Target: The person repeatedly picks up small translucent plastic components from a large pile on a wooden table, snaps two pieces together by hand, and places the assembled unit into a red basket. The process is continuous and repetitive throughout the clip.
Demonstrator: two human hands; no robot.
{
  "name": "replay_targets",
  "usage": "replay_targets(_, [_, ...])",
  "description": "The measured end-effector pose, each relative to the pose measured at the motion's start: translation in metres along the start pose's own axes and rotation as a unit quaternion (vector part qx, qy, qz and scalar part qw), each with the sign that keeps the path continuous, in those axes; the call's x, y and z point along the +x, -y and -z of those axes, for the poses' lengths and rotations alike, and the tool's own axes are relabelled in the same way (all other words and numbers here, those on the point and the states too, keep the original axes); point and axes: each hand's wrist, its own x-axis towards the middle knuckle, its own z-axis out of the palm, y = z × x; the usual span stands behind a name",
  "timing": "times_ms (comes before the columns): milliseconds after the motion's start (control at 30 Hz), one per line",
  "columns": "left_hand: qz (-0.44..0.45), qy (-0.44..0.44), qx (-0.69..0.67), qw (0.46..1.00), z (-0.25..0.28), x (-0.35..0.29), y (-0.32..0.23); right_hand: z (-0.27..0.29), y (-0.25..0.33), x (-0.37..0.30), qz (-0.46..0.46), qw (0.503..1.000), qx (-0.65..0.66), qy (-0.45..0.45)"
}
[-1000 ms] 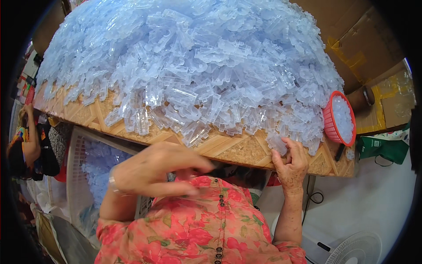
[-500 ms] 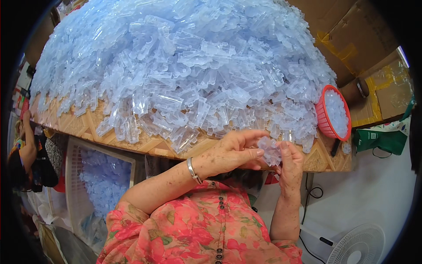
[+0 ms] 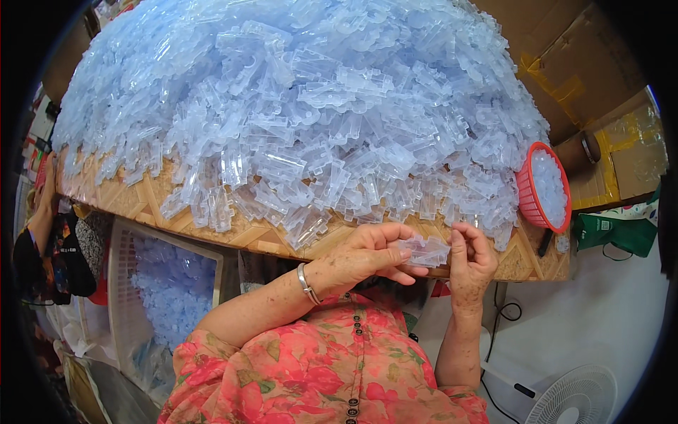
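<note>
Left hand [image 3: 371, 253]: clear piece [image 3: 426, 251] is being pinched | right hand [image 3: 474, 267]: is being held just beside it — its grip cannot be told | place: piece is being held by the table's [image 3: 519, 262] near edge

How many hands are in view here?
3: the left hand, holding a clear piece; the right hand, beside that piece; a co-worker's hand, far left. More may be hidden.
</note>
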Motion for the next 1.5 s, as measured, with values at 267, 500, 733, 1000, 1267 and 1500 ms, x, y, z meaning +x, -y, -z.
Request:
replay_targets(267, [0.003, -0.019, 0.038, 0.999, -0.003, -0.001, -0.003, 0.020, 0.004, 0.000, -0.094, 0.972, 0.197, 0.091])
replay_targets(500, [-0.014, 0.017, 0.065, 0.998, -0.010, 0.005, -0.002, 0.014, 0.006, -0.008, -0.131, 0.970, 0.162, 0.127])
replay_targets(733, [-0.027, 0.020, 0.073, 0.997, -0.005, 0.009, 0.006, 0.055, -0.015, 0.062, -0.120, 0.986, 0.055, -0.106])
replay_targets(1000, [-0.032, 0.009, 0.056, 0.998, -0.002, 0.012, 0.009, 0.014, 0.008, 0.046, 0.215, 0.937, -0.267, -0.065])
replay_targets(1267, [-0.048, 0.027, 0.085, 0.995, 0.001, 0.011, 0.012, -0.011, 0.011, 0.035, 0.223, 0.917, -0.322, 0.070])
replay_targets(1500, [-0.044, 0.028, 0.067, 0.996, 0.003, 0.015, 0.016, 0.004, 0.001, 0.033, 0.239, 0.919, -0.311, 0.034])
